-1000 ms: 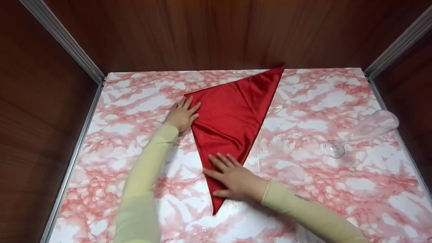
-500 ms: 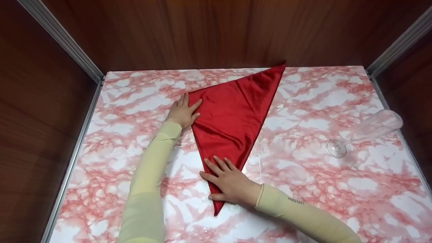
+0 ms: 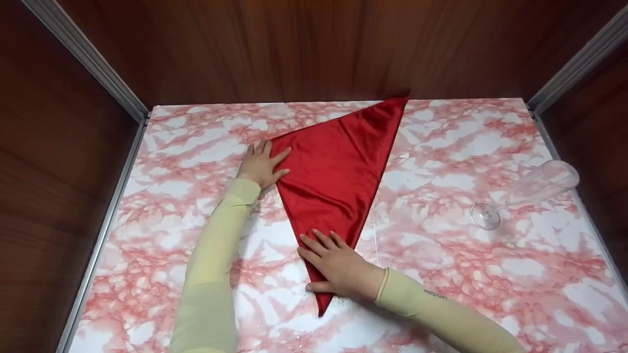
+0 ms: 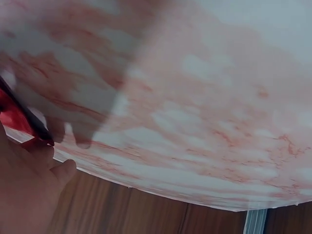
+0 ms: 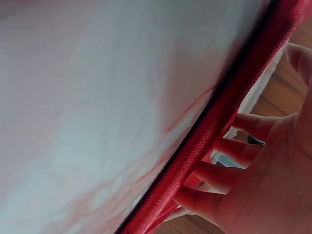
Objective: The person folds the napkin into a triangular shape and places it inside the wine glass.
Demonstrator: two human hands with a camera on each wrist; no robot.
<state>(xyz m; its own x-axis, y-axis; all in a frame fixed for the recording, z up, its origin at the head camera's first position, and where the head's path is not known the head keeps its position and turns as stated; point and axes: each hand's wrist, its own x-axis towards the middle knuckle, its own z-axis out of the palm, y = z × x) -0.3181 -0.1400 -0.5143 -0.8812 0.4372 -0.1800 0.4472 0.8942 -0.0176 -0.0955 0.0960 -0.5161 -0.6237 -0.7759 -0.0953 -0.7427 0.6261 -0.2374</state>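
Note:
A red satin cloth (image 3: 328, 166) with a dark edge lies on the table in a long, four-cornered shape. Wrinkles cross its lower half. My left hand (image 3: 260, 164) rests at its left corner, fingers spread over the edge. In the left wrist view, a corner of the cloth (image 4: 14, 117) shows by that hand (image 4: 29, 190). My right hand (image 3: 338, 267) lies spread across the narrow near end, its thumb past the left edge. The right wrist view shows the fingers of this hand (image 5: 273, 175) straight against the cloth's hem (image 5: 204, 131).
A clear stemmed glass (image 3: 544, 184) stands on the right side of the pink-and-white marbled table (image 3: 162, 235). Brown wood-grain panels (image 3: 294, 49) enclose the back and both sides, with metal strips at the corners. The cloth's far tip reaches the back panel.
My right hand has slid slightly toward the near end of the cloth. The near tip now lies a little farther right. My left hand stays at the left corner.

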